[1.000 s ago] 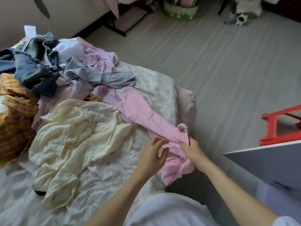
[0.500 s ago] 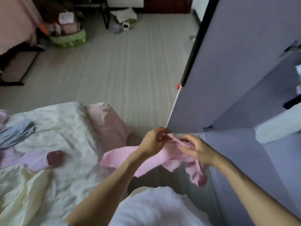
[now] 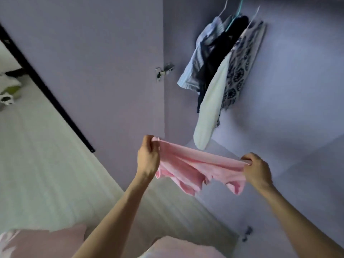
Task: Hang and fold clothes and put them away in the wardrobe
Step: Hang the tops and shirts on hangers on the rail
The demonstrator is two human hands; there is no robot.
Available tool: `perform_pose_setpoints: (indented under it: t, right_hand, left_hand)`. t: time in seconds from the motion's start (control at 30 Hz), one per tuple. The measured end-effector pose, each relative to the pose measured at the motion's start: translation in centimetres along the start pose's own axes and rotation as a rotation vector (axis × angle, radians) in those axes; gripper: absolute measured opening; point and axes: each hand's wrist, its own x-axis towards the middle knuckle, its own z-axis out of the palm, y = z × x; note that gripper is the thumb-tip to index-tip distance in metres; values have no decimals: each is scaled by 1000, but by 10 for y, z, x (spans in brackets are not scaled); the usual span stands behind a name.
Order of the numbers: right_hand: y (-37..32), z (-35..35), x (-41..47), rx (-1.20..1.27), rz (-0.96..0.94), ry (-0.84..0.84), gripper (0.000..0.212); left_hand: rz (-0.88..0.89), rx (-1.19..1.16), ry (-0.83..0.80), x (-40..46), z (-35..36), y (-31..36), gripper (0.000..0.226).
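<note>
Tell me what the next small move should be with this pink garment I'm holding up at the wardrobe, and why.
Probably fold it in half by bringing your hands together. The left hand and right hand each pinch an end of the pink garment, stretched between them, and no free hanger shows among the hanging clothes.

Soft cloth vs. flat matt panels, w/ small bits of shiny metal.

Pink garment (image 3: 197, 170) looked like soft matt knit cloth, limp, lightly creased where left hand (image 3: 148, 158) and right hand (image 3: 256, 171) pinched it. Wardrobe door (image 3: 96, 58) and wardrobe interior (image 3: 297, 75) were smooth matt lilac board, no grain. Hinge (image 3: 163, 71) was bright glossy metal. Hung clothes: striped shirt (image 3: 195, 62) thin woven cloth; cream garment (image 3: 208, 112) matt, faintly ribbed; patterned garment (image 3: 240, 66) printed fabric w/ frayed hem. Teal hanger (image 3: 235, 14) looked like smooth plastic. Floor (image 3: 37, 164) pale, ribbed, low sheen.
</note>
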Motion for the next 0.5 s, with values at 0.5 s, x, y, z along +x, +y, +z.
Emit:
perform_pose_setpoints:
  t: [0.5]
  right_hand:
    - [18, -118, 37, 512, 307, 531, 33]
  left_hand:
    - [473, -65, -461, 115, 113, 132, 14]
